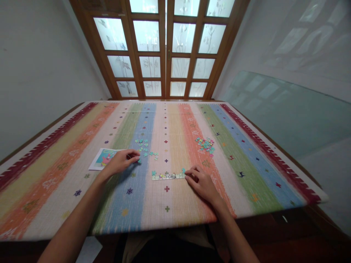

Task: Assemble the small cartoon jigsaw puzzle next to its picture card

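Teal and pale puzzle pieces, joined edge to edge, form a narrow strip [169,176] directly left of your right hand [201,181]. Your right hand's fingertips meet the strip's right end, fingers bent and narrow; whether they pinch a piece cannot be determined. Your left hand [124,161] is nearly closed, thumb close to forefinger, with teal showing at the tips; a hold on a piece cannot be confirmed. Loose pieces [141,149] lie scattered just beyond and right of the left hand; a picture card [102,159] lies left of it, partly hidden. A denser pile [206,145] sits beyond the right hand. All rest on the cloth-covered desk [167,199]. Advised: press lightly and level with the right hand, lest the joints buckle; square tabs to sockets before pushing.
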Demonstrator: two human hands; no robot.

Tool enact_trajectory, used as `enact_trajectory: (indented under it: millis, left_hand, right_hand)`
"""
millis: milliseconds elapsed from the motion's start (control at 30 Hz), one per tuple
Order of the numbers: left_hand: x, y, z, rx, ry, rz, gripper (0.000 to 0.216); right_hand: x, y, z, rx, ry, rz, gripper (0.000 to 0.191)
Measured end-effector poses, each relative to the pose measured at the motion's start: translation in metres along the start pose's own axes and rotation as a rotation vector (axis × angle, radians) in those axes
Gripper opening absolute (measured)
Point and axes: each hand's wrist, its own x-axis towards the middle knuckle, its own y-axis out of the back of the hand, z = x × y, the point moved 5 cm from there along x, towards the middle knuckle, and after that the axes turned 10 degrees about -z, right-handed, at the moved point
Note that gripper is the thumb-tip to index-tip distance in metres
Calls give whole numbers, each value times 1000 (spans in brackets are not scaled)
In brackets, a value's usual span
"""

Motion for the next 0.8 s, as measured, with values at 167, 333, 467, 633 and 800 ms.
enact_trajectory:
  millis: [167, 333, 467, 633, 800]
  left_hand:
    - [-2, -19, 3, 96, 7, -53, 27]
    - [-2, -24, 7, 195, -21, -31, 24]
    - [-2, -18, 4, 210, -14, 21, 28]
    - [-6, 3, -5, 225, 37, 168, 35]
    - [-19, 7, -9, 196, 113, 280, 37]
  right_hand:
    - [0, 0, 0, 5, 4, 5, 16]
    - [0, 0, 2, 4, -2, 0, 16]
    - [0, 0, 1, -2, -2, 3, 16]
    - [1, 0, 1, -8, -7, 5, 15]
    - [1, 1, 0, 8, -4, 9, 14]
